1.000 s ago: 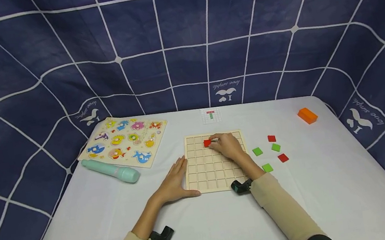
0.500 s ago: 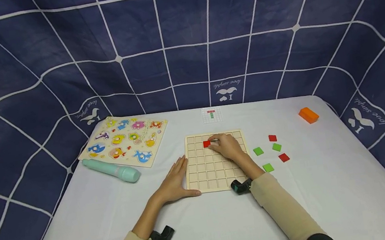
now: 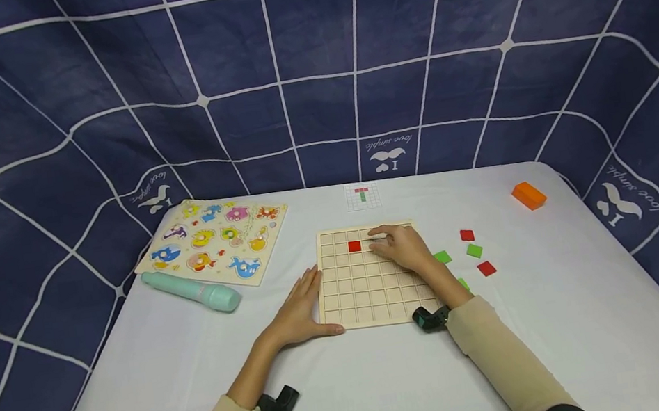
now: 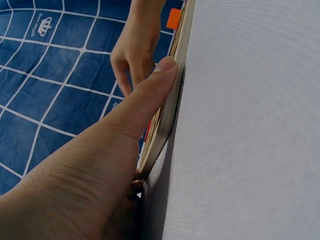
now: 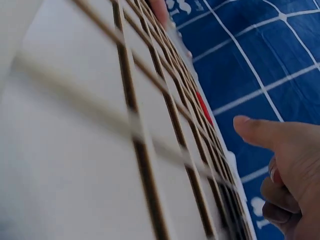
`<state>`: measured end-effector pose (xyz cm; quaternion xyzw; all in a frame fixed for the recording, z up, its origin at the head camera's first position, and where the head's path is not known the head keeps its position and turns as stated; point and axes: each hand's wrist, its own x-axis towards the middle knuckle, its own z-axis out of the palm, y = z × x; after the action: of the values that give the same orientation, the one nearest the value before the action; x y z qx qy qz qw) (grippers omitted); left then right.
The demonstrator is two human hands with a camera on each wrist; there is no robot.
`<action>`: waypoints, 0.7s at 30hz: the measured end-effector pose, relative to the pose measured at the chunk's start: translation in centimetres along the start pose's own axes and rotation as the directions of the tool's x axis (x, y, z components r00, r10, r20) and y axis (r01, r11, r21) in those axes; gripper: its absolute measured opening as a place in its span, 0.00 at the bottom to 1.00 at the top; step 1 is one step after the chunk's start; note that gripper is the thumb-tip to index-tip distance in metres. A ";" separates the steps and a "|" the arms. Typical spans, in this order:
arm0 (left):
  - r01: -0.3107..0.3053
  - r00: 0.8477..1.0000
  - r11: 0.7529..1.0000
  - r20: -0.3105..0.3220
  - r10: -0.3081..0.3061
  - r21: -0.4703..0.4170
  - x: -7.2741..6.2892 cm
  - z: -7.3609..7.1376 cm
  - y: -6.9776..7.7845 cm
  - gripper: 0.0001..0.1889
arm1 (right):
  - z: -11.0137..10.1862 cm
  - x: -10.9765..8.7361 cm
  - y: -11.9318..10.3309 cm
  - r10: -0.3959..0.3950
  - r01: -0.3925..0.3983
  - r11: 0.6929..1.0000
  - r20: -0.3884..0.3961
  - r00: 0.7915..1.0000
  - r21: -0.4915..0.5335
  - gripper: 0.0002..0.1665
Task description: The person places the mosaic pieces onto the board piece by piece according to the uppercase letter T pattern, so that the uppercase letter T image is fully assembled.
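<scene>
A square wooden grid board (image 3: 354, 288) lies on the white table. One red square tile (image 3: 355, 246) sits in a cell of its second row from the back. My left hand (image 3: 300, 313) rests against the board's left side with fingers spread; its thumb (image 4: 150, 90) lies along the near edge. Over the board's back right part hovers my right hand (image 3: 405, 247), apart from the red tile and holding nothing. In the right wrist view, the right thumb (image 5: 260, 131) stretches out and the other fingers curl loosely.
Right of the board lie loose tiles, red (image 3: 487, 269) and green (image 3: 474, 250), some partly behind the right forearm. A pattern card (image 3: 371, 202) lies behind it. An orange block (image 3: 528, 196) is farther right. A sea-animal puzzle (image 3: 221, 242) and a mint-green cylindrical object (image 3: 190, 292) lie left.
My right hand has let go of the red tile, which stays on the board, and has moved a little to the right. The left hand has stayed in place.
</scene>
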<state>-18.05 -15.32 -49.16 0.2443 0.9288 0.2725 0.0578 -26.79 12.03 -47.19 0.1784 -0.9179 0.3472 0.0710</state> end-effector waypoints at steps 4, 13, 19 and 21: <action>0.002 1.000 1.000 0.001 -0.002 0.006 0.0 0.1 -0.1 0.67 | -2.2 -1.1 1.6 0.009 -0.009 1.000 -0.035 0.999 -0.011 0.19; -0.021 1.000 1.000 -0.011 0.021 -0.003 0.0 0.0 -0.1 0.67 | -8.4 -4.7 6.8 0.073 -0.085 0.993 -0.143 0.987 -0.079 0.20; -0.010 1.000 1.000 0.003 0.010 -0.006 0.0 -0.1 -0.2 0.67 | -11.1 -6.6 9.2 0.169 -0.187 0.976 -0.156 0.973 -0.107 0.21; -0.006 1.000 1.000 0.007 0.006 -0.005 0.1 -0.1 -0.2 0.68 | -11.5 -6.9 9.6 0.184 -0.201 0.974 -0.150 0.971 -0.103 0.22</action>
<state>-18.18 -15.45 -49.21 0.2481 0.9271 0.2743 0.0610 -23.93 28.25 -46.17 0.0591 -0.9425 0.3093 0.1115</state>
